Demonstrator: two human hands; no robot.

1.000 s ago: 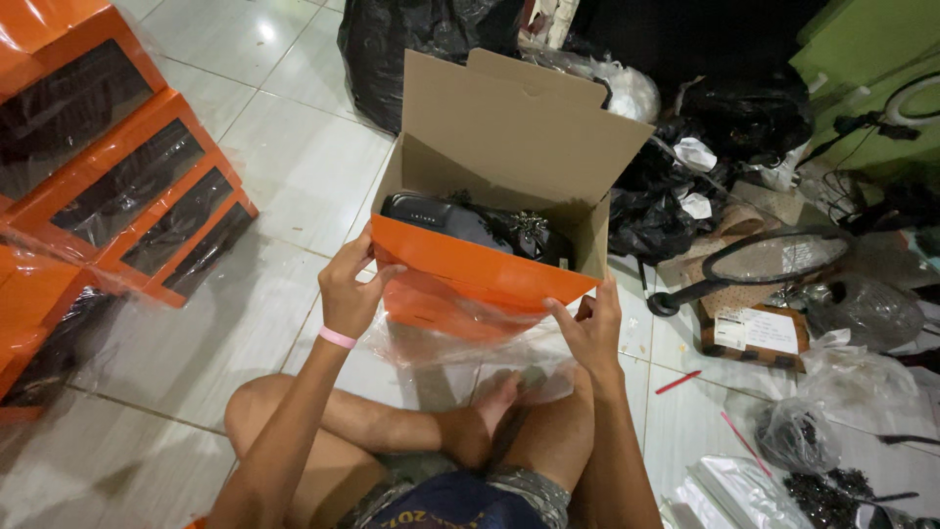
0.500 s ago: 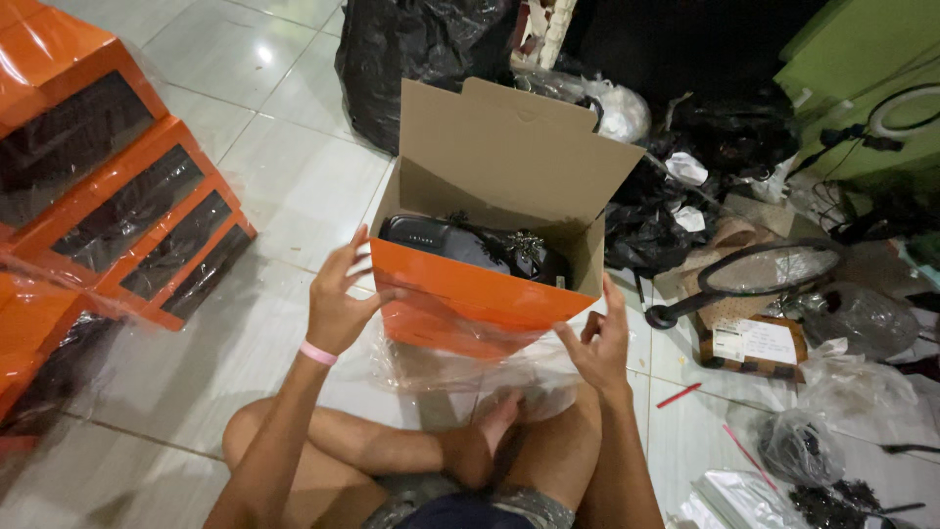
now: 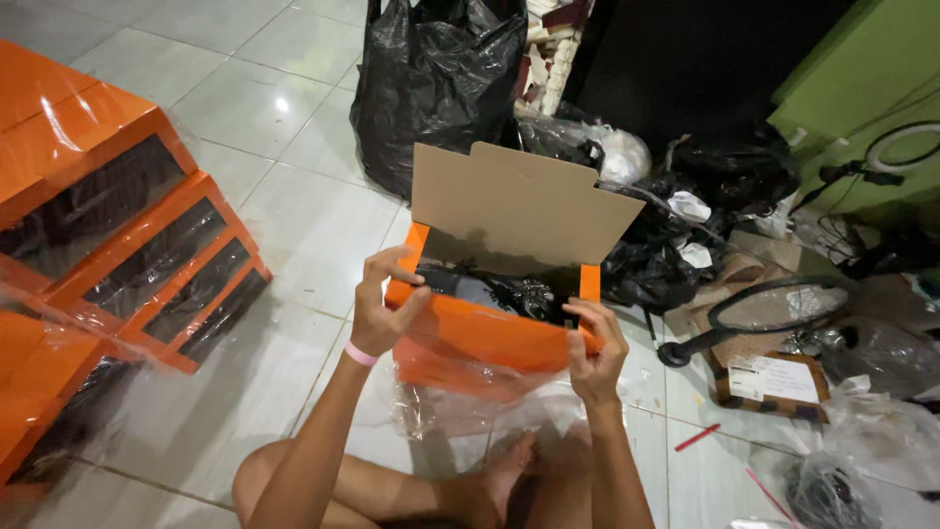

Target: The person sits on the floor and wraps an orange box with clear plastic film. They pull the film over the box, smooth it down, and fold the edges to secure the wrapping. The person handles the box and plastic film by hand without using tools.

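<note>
Hands are seen from above, gripping an open orange box (image 3: 480,338) over a pale tiled floor (image 3: 294,225). The left hand (image 3: 382,309) is closed around the box's left front corner, fingers curled over the top edge and thumb pressed against the orange front wall; a pink wristband (image 3: 359,355) is worn on that wrist. The right hand (image 3: 592,355) is clamped on the right front corner, fingers hooked over the rim and thumb on the outside. The box is held just in front of the person's crossed legs (image 3: 392,485), its plain brown cardboard lid (image 3: 519,208) raised upright at the back. A dark object (image 3: 494,291), too shadowed to be identified, is seen inside. Clear plastic wrap (image 3: 470,407) is crumpled directly beneath the box, touching its underside. To the left, similar orange boxes with dark windows (image 3: 147,264) are stacked and partly wrapped in clear film. Behind the box, a large black rubbish bag (image 3: 431,88) is stood on the tiles. To the right, smaller black bags, a round black ring on a stand (image 3: 774,306) and a brown parcel with a white label (image 3: 774,382) are scattered. A red pen (image 3: 697,437) is laid on the floor near the right forearm.
</note>
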